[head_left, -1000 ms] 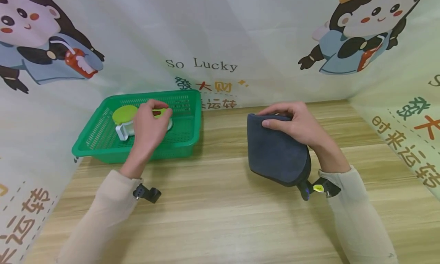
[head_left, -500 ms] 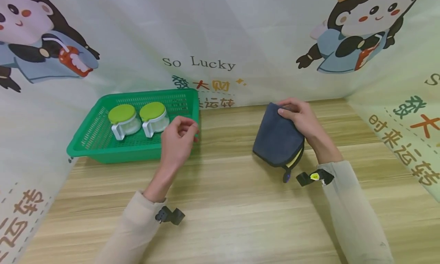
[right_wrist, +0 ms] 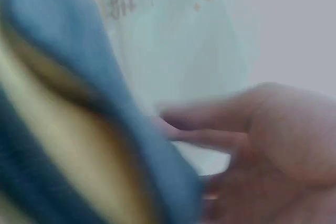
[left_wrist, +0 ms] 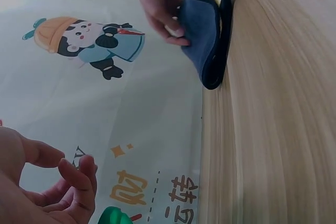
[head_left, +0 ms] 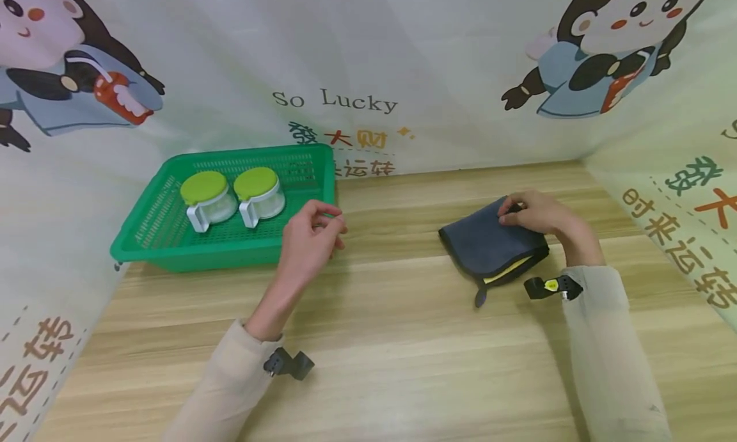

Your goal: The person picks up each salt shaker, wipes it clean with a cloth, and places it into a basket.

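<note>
A folded dark blue-grey cleaning cloth [head_left: 489,240] with black edging, a yellow inner side and a small hanging loop is at the right of the table. My right hand [head_left: 538,213] pinches its upper edge between thumb and fingers. In the right wrist view the cloth [right_wrist: 68,24] is blurred, its yellow side showing between the folds. The left wrist view shows the cloth [left_wrist: 202,32] low at the tabletop. My left hand [head_left: 311,234] hovers by the basket's front right corner, fingers loosely curled around nothing. Two glass jars with green lids, one left [head_left: 208,196] and one right [head_left: 259,194], sit in the basket.
The green plastic basket [head_left: 201,256] stands at the back left of the wooden table [head_left: 380,339]. A printed cloth backdrop [head_left: 426,64] rises behind the table and along both sides.
My left hand has come away from the right jar's lid, out of the basket toward the right. My right hand has moved right and turned the cloth, lowering it toward the table.
</note>
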Available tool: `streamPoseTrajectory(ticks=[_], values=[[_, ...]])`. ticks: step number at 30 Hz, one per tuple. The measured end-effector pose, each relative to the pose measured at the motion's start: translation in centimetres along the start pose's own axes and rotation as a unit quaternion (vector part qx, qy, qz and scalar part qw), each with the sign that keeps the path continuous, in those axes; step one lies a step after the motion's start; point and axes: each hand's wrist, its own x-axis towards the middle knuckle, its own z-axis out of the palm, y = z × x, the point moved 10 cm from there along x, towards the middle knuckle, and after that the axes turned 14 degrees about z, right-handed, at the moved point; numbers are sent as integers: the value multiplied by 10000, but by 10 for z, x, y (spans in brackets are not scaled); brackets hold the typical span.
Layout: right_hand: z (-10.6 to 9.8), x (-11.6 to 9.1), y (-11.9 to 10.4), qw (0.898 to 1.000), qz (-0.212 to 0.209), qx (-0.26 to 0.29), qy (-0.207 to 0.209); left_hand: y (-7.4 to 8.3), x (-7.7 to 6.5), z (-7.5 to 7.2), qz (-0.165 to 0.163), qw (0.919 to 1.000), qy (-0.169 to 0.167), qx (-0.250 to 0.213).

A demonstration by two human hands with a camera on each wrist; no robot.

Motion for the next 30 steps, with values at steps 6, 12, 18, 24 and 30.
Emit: streamPoseTrajectory(ticks=[6,12,18,24,30], values=[[12,-3,16,9961,223,-482,-706,0,0,-1,-108,9999,-25,24],[19,-2,32,9902,746,-341,-1128,-3,-1,3,-208,9995,-218,134],[17,1,35,9913,810,-334,-983,-2,0,4,-160,9993,-292,163],[18,-2,40,9883,1030,-346,-1072,-3,0,4,-211,9991,-322,163],[18,-3,40,9880,1032,-292,-1108,-5,-1,4,-276,9986,-383,241]])
